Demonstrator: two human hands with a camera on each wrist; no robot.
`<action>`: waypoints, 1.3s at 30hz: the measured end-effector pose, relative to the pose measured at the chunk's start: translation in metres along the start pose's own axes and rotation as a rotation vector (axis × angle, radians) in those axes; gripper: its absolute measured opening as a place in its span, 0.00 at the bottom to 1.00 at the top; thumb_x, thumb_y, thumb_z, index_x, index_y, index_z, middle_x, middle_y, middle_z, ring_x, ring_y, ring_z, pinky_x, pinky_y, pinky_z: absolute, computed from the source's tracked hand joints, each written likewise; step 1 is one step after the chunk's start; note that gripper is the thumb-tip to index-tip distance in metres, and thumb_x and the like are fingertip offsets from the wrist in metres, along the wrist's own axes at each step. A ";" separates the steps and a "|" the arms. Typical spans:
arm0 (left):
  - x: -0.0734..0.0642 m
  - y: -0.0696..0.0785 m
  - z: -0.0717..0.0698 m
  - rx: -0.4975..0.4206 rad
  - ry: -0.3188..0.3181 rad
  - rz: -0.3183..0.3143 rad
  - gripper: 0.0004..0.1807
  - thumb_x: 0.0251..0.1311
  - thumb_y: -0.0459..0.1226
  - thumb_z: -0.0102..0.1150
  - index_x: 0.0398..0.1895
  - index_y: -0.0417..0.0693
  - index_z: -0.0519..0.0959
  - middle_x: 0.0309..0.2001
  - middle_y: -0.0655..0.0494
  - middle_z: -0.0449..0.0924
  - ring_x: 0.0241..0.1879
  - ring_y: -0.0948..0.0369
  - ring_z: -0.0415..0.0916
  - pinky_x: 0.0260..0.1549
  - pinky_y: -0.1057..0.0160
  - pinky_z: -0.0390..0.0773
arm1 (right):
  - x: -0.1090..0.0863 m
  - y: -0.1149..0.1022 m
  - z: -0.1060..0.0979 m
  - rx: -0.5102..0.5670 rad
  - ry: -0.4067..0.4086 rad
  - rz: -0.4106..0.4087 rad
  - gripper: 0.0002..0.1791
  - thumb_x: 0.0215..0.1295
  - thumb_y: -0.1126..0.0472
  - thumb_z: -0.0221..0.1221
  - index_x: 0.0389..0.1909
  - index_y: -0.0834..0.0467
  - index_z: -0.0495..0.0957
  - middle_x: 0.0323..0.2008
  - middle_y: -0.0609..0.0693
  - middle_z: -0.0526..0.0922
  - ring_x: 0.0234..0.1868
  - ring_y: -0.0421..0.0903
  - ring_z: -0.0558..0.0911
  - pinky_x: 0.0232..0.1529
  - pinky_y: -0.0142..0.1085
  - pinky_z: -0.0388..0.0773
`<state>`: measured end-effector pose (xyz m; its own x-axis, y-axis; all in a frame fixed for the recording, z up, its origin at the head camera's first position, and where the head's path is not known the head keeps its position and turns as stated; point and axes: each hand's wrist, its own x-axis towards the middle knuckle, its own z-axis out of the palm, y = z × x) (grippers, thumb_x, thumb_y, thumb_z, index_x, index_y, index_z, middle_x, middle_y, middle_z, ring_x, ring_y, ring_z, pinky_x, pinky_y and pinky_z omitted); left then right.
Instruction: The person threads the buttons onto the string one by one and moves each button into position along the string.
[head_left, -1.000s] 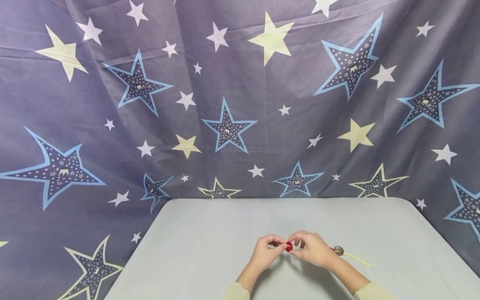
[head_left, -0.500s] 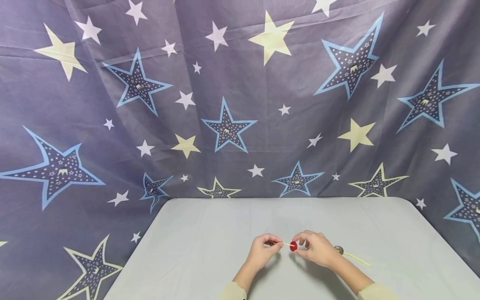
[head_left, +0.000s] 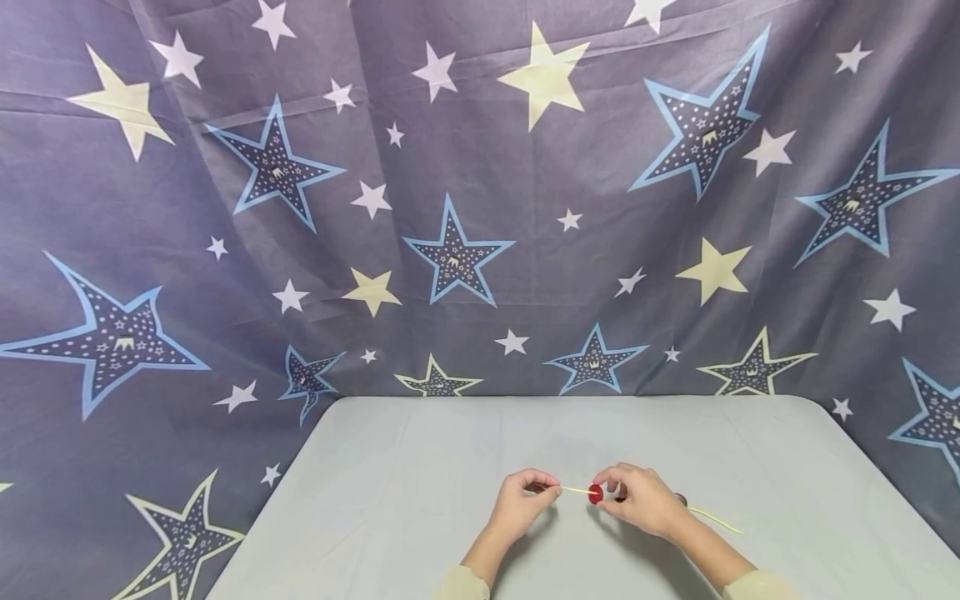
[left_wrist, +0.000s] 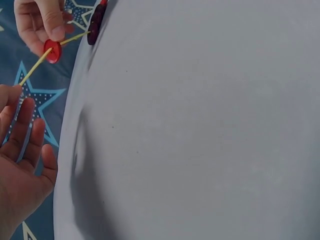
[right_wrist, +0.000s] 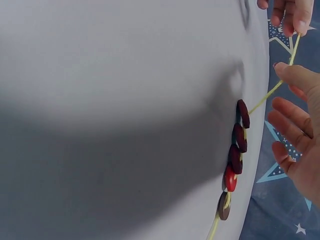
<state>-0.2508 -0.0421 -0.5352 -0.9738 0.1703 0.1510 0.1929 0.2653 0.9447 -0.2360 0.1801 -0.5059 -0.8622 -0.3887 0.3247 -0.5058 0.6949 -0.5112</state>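
My left hand (head_left: 522, 505) pinches the end of a yellow cord (head_left: 576, 490) between thumb and fingers. The cord runs taut through a red button (head_left: 596, 493), which my right hand (head_left: 641, 502) pinches at its edge. In the left wrist view the red button (left_wrist: 52, 51) shows its round face with the cord coming through the middle. Beyond the right hand, the cord leads down to a row of threaded buttons: dark red ones (right_wrist: 240, 138), a bright red one (right_wrist: 230, 178) and a brown one (right_wrist: 224, 206). In the head view the right hand hides most of that row.
A pale grey cloth-covered table (head_left: 420, 467) lies under both hands. The loose yellow tail of the cord (head_left: 716, 520) rests on it to the right. Behind the table hangs a dark curtain (head_left: 480, 350) printed with stars.
The left hand has drawn slightly left and the right hand has slid right with the red button, so a longer stretch of cord shows between them.
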 end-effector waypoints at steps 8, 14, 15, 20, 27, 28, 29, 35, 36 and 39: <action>-0.001 -0.002 -0.002 0.000 -0.004 -0.007 0.06 0.51 0.36 0.65 0.30 0.43 0.83 0.30 0.53 0.82 0.30 0.71 0.71 0.35 0.72 0.71 | -0.004 0.004 0.001 -0.027 -0.004 0.035 0.11 0.48 0.56 0.69 0.35 0.49 0.81 0.27 0.40 0.76 0.26 0.34 0.73 0.30 0.30 0.65; -0.002 -0.003 -0.004 -0.003 -0.007 0.006 0.06 0.51 0.36 0.65 0.30 0.42 0.83 0.29 0.55 0.81 0.29 0.71 0.72 0.34 0.73 0.71 | -0.006 0.007 0.001 -0.051 -0.011 0.067 0.11 0.49 0.54 0.69 0.35 0.47 0.81 0.27 0.38 0.76 0.27 0.34 0.73 0.33 0.33 0.63; -0.002 -0.003 -0.004 -0.003 -0.005 0.015 0.06 0.51 0.36 0.65 0.30 0.42 0.82 0.29 0.55 0.81 0.29 0.71 0.72 0.34 0.72 0.72 | -0.006 0.007 0.001 -0.049 -0.013 0.069 0.11 0.49 0.54 0.69 0.35 0.47 0.81 0.27 0.39 0.76 0.27 0.34 0.73 0.32 0.32 0.63; -0.003 -0.004 -0.005 0.006 0.000 0.028 0.06 0.51 0.35 0.65 0.29 0.41 0.82 0.28 0.55 0.81 0.29 0.72 0.71 0.33 0.72 0.72 | -0.007 0.011 0.002 -0.048 -0.009 0.067 0.11 0.48 0.56 0.69 0.34 0.48 0.81 0.27 0.40 0.76 0.27 0.34 0.73 0.30 0.30 0.66; -0.003 -0.005 -0.004 -0.022 -0.008 0.019 0.07 0.50 0.35 0.65 0.30 0.40 0.82 0.29 0.53 0.81 0.29 0.71 0.71 0.32 0.73 0.72 | -0.010 0.014 0.003 -0.079 0.002 0.052 0.11 0.47 0.56 0.70 0.34 0.48 0.81 0.27 0.39 0.76 0.27 0.33 0.72 0.30 0.31 0.65; -0.003 -0.006 -0.004 -0.024 -0.009 0.018 0.07 0.50 0.35 0.65 0.30 0.40 0.82 0.29 0.53 0.81 0.29 0.71 0.71 0.32 0.73 0.72 | -0.010 0.014 0.003 -0.084 0.002 0.051 0.11 0.47 0.56 0.70 0.34 0.48 0.81 0.26 0.39 0.76 0.27 0.33 0.72 0.31 0.31 0.65; -0.003 -0.006 -0.004 -0.025 -0.009 0.017 0.07 0.51 0.35 0.65 0.30 0.40 0.82 0.29 0.52 0.81 0.29 0.71 0.71 0.32 0.73 0.72 | -0.011 0.015 0.003 -0.085 0.003 0.049 0.11 0.47 0.56 0.70 0.33 0.48 0.81 0.26 0.39 0.76 0.28 0.33 0.72 0.31 0.31 0.65; -0.003 -0.007 -0.004 -0.011 -0.009 -0.006 0.06 0.51 0.36 0.65 0.30 0.41 0.82 0.29 0.55 0.81 0.29 0.71 0.72 0.32 0.73 0.72 | -0.012 0.018 0.004 -0.071 0.016 0.052 0.11 0.47 0.57 0.70 0.33 0.48 0.81 0.26 0.38 0.75 0.28 0.33 0.71 0.30 0.30 0.68; -0.003 -0.007 -0.004 -0.009 -0.009 -0.010 0.06 0.51 0.36 0.65 0.30 0.41 0.82 0.29 0.55 0.81 0.29 0.71 0.72 0.32 0.73 0.72 | -0.013 0.019 0.004 -0.070 0.018 0.051 0.11 0.47 0.57 0.70 0.33 0.48 0.81 0.26 0.38 0.75 0.28 0.33 0.71 0.30 0.30 0.68; -0.003 -0.008 -0.004 -0.006 -0.009 -0.023 0.06 0.51 0.36 0.64 0.30 0.41 0.82 0.29 0.54 0.81 0.28 0.70 0.72 0.31 0.73 0.72 | -0.014 0.020 0.004 -0.067 0.025 0.050 0.11 0.46 0.57 0.70 0.32 0.49 0.81 0.26 0.38 0.75 0.28 0.33 0.71 0.29 0.29 0.68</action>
<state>-0.2504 -0.0489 -0.5418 -0.9768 0.1729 0.1266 0.1697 0.2635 0.9496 -0.2341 0.1968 -0.5240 -0.8850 -0.3379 0.3204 -0.4585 0.7524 -0.4730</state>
